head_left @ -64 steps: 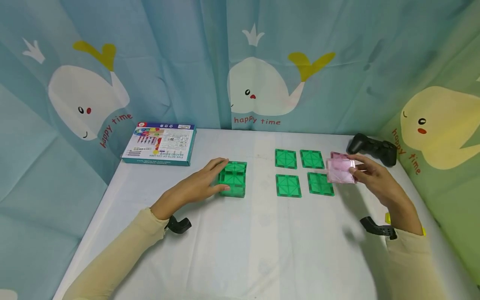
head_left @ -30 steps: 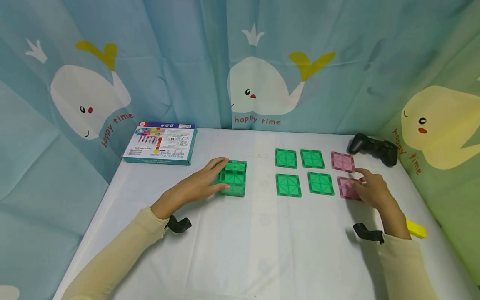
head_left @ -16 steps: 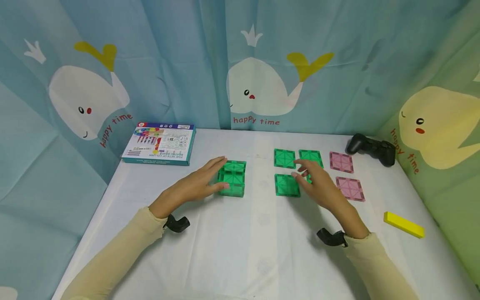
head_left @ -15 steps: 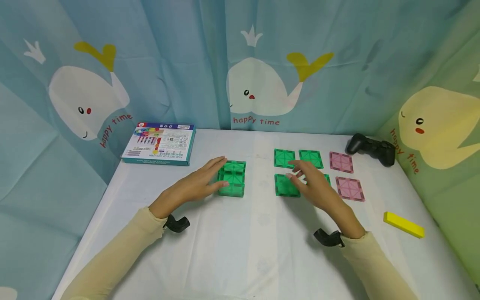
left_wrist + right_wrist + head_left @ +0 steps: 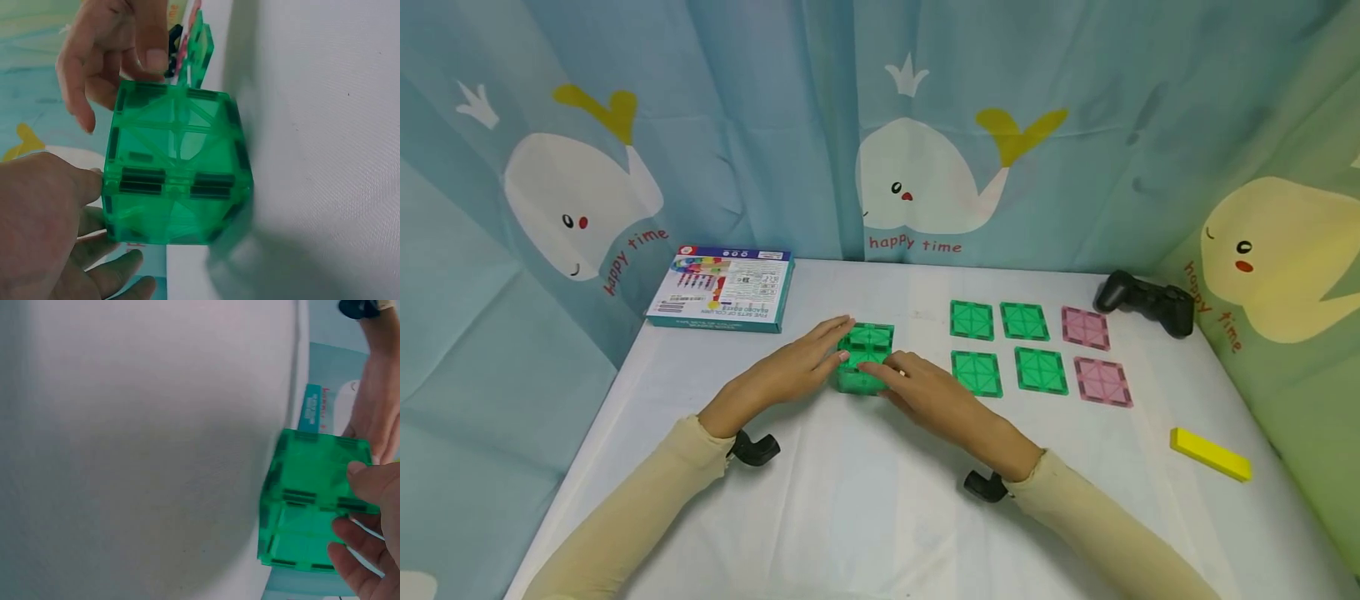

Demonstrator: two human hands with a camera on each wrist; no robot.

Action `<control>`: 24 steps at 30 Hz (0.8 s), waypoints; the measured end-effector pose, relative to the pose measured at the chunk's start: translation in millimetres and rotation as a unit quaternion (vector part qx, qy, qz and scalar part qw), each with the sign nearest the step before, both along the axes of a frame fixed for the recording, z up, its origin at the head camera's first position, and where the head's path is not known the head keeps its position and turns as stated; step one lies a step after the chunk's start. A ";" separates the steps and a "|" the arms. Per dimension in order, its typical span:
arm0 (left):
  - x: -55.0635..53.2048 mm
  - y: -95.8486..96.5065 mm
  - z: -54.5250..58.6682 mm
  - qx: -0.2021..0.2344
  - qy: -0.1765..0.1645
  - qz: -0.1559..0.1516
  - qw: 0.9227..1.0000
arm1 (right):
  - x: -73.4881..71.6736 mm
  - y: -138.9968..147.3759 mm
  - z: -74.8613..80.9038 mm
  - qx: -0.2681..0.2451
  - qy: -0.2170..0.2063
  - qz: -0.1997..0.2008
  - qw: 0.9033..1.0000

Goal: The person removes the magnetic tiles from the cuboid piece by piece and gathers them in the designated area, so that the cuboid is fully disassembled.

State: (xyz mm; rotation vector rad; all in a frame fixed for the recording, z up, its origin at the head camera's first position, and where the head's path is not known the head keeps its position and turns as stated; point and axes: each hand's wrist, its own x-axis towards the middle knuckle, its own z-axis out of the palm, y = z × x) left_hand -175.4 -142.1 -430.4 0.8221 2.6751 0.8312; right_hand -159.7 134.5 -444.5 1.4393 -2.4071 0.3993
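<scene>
A box-shaped block of see-through green magnetic tiles [image 5: 862,382] stands on the table in the middle of the head view. Against its left side lies my left hand [image 5: 797,367], thumb at the upper edge and fingers extended toward the far corner. My right hand [image 5: 936,402] has come to the block's right side; in the right wrist view its thumb [image 5: 364,476] overlaps the top of the green block and the other fingers are loosely bent beside it. Several flat green square tiles [image 5: 1041,371] lie to the right, beside two pink ones [image 5: 1102,382].
A printed toy box [image 5: 718,287] sits at the back left of the white-covered table [image 5: 850,517]. At the back right is a black game controller [image 5: 1145,302], with a yellow bar [image 5: 1210,455] nearer on the right. Whale-print curtains [image 5: 737,150] surround the back and sides.
My right hand set a pink tile down below the other pink one, let go, and moved left across the green tiles to the green block. The left hand has stayed at the block.
</scene>
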 end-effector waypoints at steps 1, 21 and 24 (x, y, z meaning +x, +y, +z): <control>0.2 0.2 0.4 -0.002 -0.001 0.000 1.000 | -0.3 -1.5 -1.3 -0.001 0.007 0.000 1.000; 4.3 2.4 5.0 -0.038 0.004 0.005 0.999 | -2.7 -2.1 -9.8 0.013 0.009 0.022 1.000; 5.2 3.0 6.6 -0.045 0.009 0.007 0.999 | 0.3 -2.2 -9.7 0.007 0.004 0.026 1.000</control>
